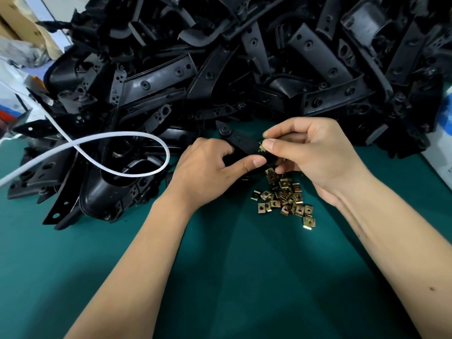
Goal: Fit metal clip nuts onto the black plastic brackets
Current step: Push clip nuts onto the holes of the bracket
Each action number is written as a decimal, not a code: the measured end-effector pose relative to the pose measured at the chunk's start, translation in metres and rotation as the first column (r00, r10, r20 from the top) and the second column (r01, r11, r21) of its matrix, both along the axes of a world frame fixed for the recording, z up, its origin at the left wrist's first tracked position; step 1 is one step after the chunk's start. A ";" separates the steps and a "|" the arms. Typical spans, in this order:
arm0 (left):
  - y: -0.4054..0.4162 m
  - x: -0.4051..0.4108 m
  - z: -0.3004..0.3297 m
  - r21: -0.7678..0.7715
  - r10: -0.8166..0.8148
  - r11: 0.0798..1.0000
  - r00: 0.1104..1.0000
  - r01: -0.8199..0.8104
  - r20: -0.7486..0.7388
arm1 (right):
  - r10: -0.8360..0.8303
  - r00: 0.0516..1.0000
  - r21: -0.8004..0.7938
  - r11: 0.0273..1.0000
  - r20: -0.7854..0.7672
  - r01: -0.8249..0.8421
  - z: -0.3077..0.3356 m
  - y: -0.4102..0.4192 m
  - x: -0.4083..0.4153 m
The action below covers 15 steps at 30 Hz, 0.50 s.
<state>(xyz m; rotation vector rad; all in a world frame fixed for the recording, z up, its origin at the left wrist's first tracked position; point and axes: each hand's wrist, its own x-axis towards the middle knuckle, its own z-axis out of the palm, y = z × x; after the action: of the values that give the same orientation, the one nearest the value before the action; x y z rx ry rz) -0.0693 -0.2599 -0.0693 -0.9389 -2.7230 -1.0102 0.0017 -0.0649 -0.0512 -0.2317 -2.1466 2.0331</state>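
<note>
My left hand [210, 165] grips a black plastic bracket [241, 141] above the green mat, thumb along its near edge. My right hand [315, 152] pinches a brass-coloured metal clip nut [261, 148] between thumb and forefinger at the bracket's right end. Most of that nut is hidden by my fingertips. Just below my hands lies a loose heap of clip nuts [285, 196] on the mat.
A large pile of black brackets [244, 57] fills the back of the green mat [220, 277] and spills down its left side. A white cable [110, 140] loops over the left part of the pile. A white box [440, 152] stands at the right edge.
</note>
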 end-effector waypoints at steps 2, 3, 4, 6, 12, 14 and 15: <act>0.001 0.000 -0.001 -0.008 0.003 1.000 1.000 -0.003 -0.013 | -0.002 1.000 -0.009 1.000 0.019 0.002 -0.001 -0.001 0.000; 0.002 0.000 -0.001 -0.018 0.003 1.000 1.000 -0.004 -0.016 | 0.000 1.000 0.002 1.000 0.018 0.000 -0.001 -0.001 0.000; 0.002 0.000 -0.001 -0.022 0.004 1.000 1.000 -0.005 -0.018 | -0.001 1.000 0.019 1.000 0.012 0.001 -0.001 0.000 0.000; 0.003 0.001 -0.002 -0.005 0.008 1.000 1.000 -0.008 -0.030 | -0.008 1.000 0.055 0.998 -0.014 0.009 -0.001 0.000 -0.001; 0.003 -0.001 -0.005 -0.024 0.028 0.999 0.999 -0.028 -0.019 | 0.010 1.000 0.073 0.997 -0.027 -0.008 -0.004 -0.005 0.000; 0.003 -0.001 -0.005 -0.017 0.036 0.999 0.999 -0.036 -0.021 | 0.036 0.999 0.061 0.998 -0.018 -0.035 -0.004 -0.005 0.000; 0.003 -0.001 -0.005 -0.011 0.041 0.999 0.999 -0.041 -0.028 | 0.049 0.999 0.051 0.998 -0.014 -0.048 -0.003 -0.004 0.000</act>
<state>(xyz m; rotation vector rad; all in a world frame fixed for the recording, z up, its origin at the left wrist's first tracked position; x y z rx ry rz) -0.0698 -0.2566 -0.0746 -0.8879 -2.7167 -0.9687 0.0020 -0.0690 -0.0541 -0.1576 -2.2120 1.9964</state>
